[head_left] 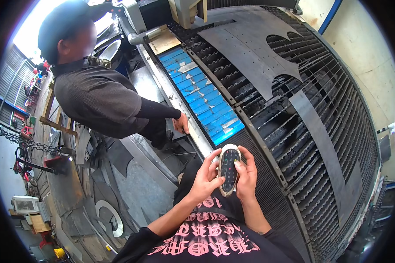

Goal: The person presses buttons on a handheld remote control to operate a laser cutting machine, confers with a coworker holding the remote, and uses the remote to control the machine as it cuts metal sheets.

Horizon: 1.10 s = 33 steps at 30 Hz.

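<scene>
A handheld remote control point(229, 168), oval with a pale casing and a dark face full of small buttons, is held upright between both hands in front of my chest. My left hand point(207, 176) grips its left side, the thumb lying on a lower button. From the other side my right hand point(246, 173) closes round it, with the thumb on an upper button. Just beyond the remote lie the blue slats point(202, 98) at the edge of a cutting bed point(276, 118) with toothed support bars.
Large cut metal sheets point(250, 48) and a long strip point(314, 127) rest on the bars. A machine head point(186, 13) stands at the far end. Another person point(94, 87) in dark clothes stands left, one hand on the bed's rail. Scrap plates and a metal ring point(116, 223) lie at left.
</scene>
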Available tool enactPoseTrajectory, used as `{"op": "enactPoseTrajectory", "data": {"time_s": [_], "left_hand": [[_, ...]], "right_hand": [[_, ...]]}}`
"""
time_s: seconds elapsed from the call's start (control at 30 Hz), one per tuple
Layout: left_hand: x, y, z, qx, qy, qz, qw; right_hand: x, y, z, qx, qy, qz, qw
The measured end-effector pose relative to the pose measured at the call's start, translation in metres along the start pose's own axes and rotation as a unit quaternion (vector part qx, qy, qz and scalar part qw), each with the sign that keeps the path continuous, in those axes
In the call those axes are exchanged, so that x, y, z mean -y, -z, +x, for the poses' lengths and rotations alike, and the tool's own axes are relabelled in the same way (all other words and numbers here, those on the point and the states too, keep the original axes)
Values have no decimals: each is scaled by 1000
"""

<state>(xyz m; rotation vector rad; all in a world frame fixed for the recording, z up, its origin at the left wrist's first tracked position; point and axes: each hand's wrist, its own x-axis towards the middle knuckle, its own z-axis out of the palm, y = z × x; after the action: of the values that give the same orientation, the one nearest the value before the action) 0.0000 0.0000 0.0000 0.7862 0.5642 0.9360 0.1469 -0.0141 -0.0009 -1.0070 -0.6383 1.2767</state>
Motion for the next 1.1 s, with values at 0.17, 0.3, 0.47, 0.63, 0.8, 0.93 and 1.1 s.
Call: {"op": "enactPoseTrajectory", "data": {"time_s": [0.17,0.3,0.47,0.63,0.8,0.93,1.1], "left_hand": [[-1,-2,0,-10,0,-12,1000],[-2,-5,0,-26,3,18,999],[-1,-6,0,-36,1,20,999],[-2,-8,0,-40,1,22,999],[-1,-7,0,-44,-4,31,999],[-1,-7,-1,-46,-4,28,999],[1,-6,-1,-44,-8,33,998]], "right_hand": [[5,-5,-2,-5,-3,20,1000],[3,-5,-3,-10,3,12,1000],[2,-2,-3,0,8,-1,1000],[3,-2,-3,1,3,-7,1000],[2,-2,-2,4,2,-1,1000],[3,-3,-2,2,-3,2,1000],[0,-1,-2,5,3,17,1000]]}}
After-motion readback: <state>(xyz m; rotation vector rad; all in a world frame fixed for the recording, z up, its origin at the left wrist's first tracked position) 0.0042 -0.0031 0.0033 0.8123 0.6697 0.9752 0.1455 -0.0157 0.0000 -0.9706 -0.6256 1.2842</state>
